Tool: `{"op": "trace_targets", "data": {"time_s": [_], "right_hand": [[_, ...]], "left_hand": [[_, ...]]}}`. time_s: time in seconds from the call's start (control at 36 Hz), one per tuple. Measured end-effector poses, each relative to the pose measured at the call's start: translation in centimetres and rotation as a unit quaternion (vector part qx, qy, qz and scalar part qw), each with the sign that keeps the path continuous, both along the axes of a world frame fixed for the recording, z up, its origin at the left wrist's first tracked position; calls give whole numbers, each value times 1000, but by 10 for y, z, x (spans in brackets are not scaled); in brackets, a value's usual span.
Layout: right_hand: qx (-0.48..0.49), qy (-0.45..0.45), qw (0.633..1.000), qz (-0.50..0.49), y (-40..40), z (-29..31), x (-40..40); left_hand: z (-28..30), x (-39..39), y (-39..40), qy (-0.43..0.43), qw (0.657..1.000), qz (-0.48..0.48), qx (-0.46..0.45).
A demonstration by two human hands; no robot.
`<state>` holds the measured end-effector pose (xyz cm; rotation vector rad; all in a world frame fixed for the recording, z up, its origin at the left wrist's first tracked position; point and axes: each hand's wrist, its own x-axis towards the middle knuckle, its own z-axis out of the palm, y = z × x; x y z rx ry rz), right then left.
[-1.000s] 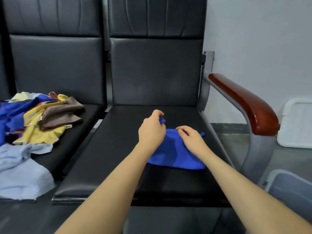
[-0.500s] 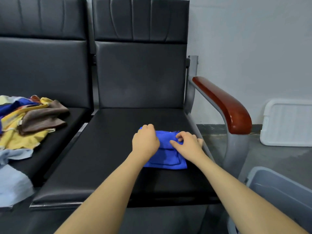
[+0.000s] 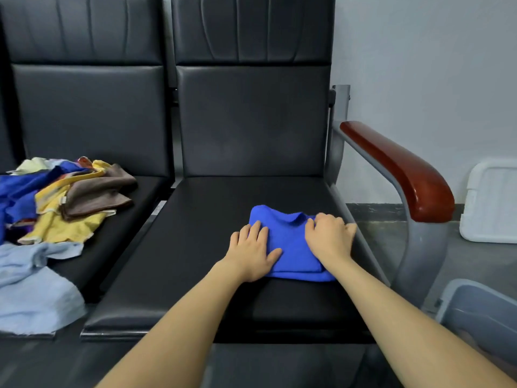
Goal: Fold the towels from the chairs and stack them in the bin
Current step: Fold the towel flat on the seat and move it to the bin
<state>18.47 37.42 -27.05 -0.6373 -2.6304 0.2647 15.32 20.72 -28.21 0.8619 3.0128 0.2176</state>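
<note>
A folded bright blue towel (image 3: 291, 242) lies on the right side of the black chair seat (image 3: 201, 247). My left hand (image 3: 251, 252) lies flat on the towel's left edge with straight fingers. My right hand (image 3: 330, 236) rests on the towel's right edge, its fingers bent over the cloth; whether they pinch it is unclear. A heap of unfolded towels (image 3: 64, 203) in blue, yellow, brown and pale blue covers the seat to the left. The grey bin (image 3: 481, 312) stands on the floor at the lower right.
A chair armrest (image 3: 400, 169) with a red-brown top rises to the right of the towel, between seat and bin. A white plastic lid (image 3: 492, 203) leans against the wall at the far right. A pale blue cloth (image 3: 33, 289) hangs over the left seat's front edge.
The blue towel has been folded smaller. My left hand has let go of its corner and now lies flat on the cloth. My right hand has shifted to the right edge.
</note>
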Motion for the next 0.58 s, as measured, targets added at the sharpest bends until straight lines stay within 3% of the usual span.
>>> {"op": "trace_targets", "data": {"time_s": [0.08,0.17,0.22,0.31,0.44,0.58], "right_hand": [[4,-31,999,-36,1,-4,2],[42,25,999,14,-1,-8,1],[68,57,992,89,-5,-4,-1],[96,7,987,128,-14,1,-2],[13,-77,996,-51,-14,-5,4],[19,-88,990,-104,-9,-11,4]], "left_hand": [[2,-2,-1,13,1000,-20,6],[1,-4,1,35,999,-10,33],[2,-5,4,50,997,32,56],[6,-7,7,72,988,120,59],[9,-12,6,44,976,210,34],[6,-17,8,15,975,217,43]]}}
